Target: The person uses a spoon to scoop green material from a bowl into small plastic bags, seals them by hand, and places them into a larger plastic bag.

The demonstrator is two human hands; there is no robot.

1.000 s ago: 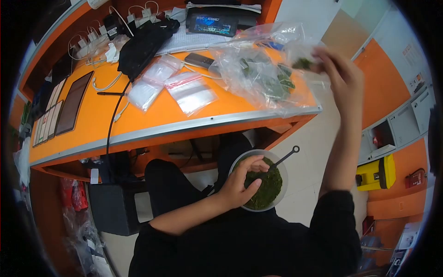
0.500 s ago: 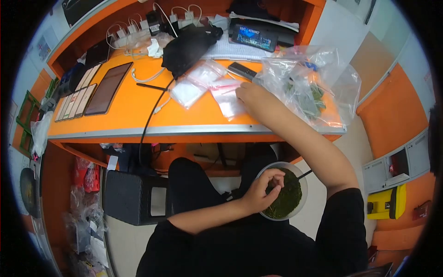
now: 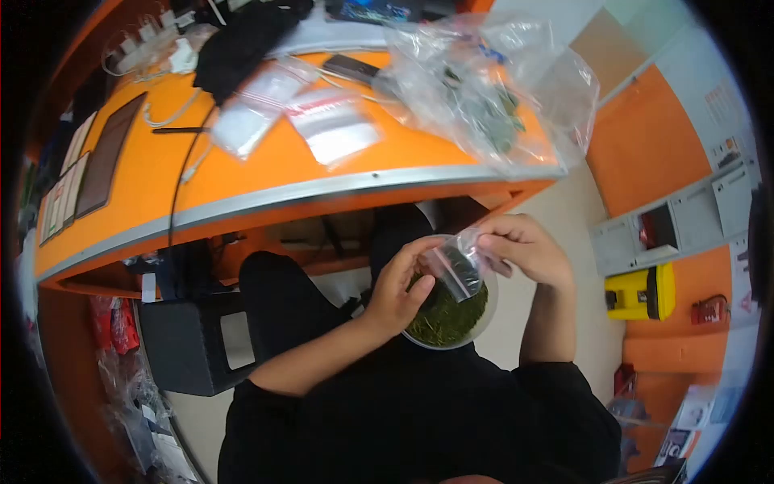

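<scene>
A small clear zip-lock bag (image 3: 458, 270) with a pale red stripe is held above a round tub (image 3: 477, 332) of chopped green leaf material (image 3: 447, 321). My right hand (image 3: 524, 248) pinches the bag's right end between thumb and fingers. My left hand (image 3: 397, 289) is at the bag's striped end, fingers half curled and thumb apart from them; whether it grips the bag's edge is hard to see. The tub rests at my lap, partly covered by the left hand and the bag.
On the orange desk (image 3: 266, 173) lie more zip-lock bags (image 3: 334, 127), a large clear plastic bag (image 3: 484, 89) with green leaves, a black cloth bag (image 3: 242, 52), phones and a tablet (image 3: 113, 149). A black stool (image 3: 193, 339) stands at left, a yellow case (image 3: 641, 292) at right.
My right hand has come down from the desk to above the tub and now has a small zip-lock bag. My left hand has turned toward it. The view has shifted to the right.
</scene>
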